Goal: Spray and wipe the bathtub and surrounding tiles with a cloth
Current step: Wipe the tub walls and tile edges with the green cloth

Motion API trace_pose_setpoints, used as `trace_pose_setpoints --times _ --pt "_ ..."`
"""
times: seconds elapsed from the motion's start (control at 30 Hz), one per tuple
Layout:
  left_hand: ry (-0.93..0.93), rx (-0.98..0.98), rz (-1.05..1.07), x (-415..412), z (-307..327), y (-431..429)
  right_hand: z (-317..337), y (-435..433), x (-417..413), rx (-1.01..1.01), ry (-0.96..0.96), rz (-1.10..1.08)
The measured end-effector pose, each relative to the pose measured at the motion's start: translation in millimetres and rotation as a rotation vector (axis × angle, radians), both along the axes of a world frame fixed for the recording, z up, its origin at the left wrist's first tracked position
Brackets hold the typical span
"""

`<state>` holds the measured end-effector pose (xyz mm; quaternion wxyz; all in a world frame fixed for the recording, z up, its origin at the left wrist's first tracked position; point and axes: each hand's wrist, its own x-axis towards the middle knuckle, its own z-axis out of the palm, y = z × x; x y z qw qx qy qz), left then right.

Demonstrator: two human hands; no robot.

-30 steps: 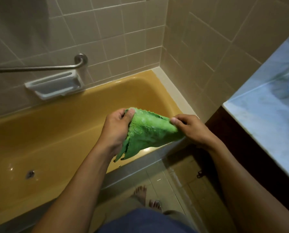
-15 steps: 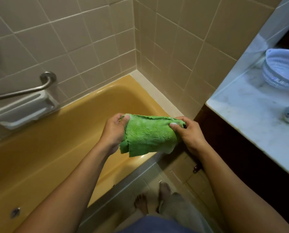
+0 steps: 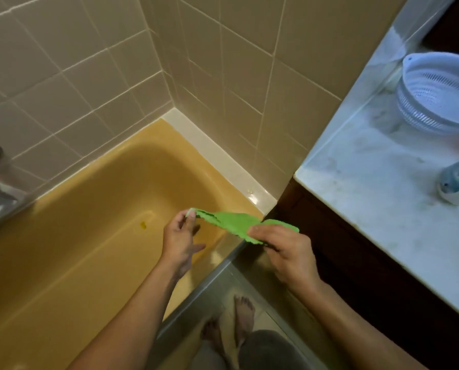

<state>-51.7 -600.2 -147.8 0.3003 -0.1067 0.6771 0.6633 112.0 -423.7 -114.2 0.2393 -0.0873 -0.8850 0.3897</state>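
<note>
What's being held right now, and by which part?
The cloth, stretched between both hands: the left hand pinches its left corner at the fingertips, and the right hand grips its right end.

Both bare forearms reach forward from the bottom of the view, the 2 hands level and near each other. The left hand pinches 1 corner of the cloth at its fingertips, its other fingers loosely spread. The right hand grips the other end, thumb on top.
</note>
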Motion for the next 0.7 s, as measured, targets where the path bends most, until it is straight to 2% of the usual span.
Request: trace_pose_setpoints --times 0.07,0.13,0.23,0.37,0.5,0.6,0.7 --pt "-0.276 0.259 0.081 2.3 -8.5 16.0 -10.9 -3.5 1.3 0.158 0.099 0.118" --pt "-0.324 0.332 0.108 -0.6 -11.8 28.7 -23.2 -0.9 4.2 0.173 0.097 0.145" --pt "-0.235 0.256 0.077 -3.8 -13.7 40.7 -37.5 9.5 15.0 0.026 0.024 0.047" --pt "-0.028 -0.011 0.0 -14.6 -24.2 41.3 -49.1 30.8 15.8 -0.33 -0.214 -0.254" --pt "0.121 -0.15 -0.138 -39.4 -39.3 45.0 -75.0 54.0 -5.8 -0.571 -0.398 -0.414" --pt "0.162 -0.223 -0.2 -60.6 -57.6 52.0 -97.5 65.6 -24.9 -0.596 -0.458 -0.472" --pt "0.176 -0.216 -0.29 -76.0 -79.6 56.3 -120.4 69.0 -38.9 -0.561 -0.503 -0.426"
